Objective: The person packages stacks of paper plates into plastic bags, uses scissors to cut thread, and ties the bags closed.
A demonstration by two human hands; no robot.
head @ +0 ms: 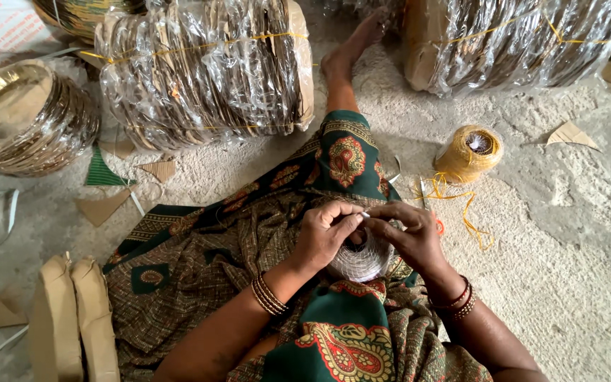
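A spool of thin white thread (359,262) rests on my lap, on the green patterned cloth (249,240). My left hand (323,233) and my right hand (411,237) meet just above it, fingertips pinched together on the thread's end, where a small pale tip shows. Both wrists wear bangles. Right of my lap, a yellow twine spool (469,152) stands on the floor, its loose strand (464,209) trailing toward my right hand.
Plastic-wrapped bundles of paper plates tied with yellow twine lie ahead (206,71) and at the far right (518,42). A stack of shiny gold plates (22,117) sits left. Brown paper rolls (72,318) lie at my left. Cardboard scraps dot the sandy floor (567,247).
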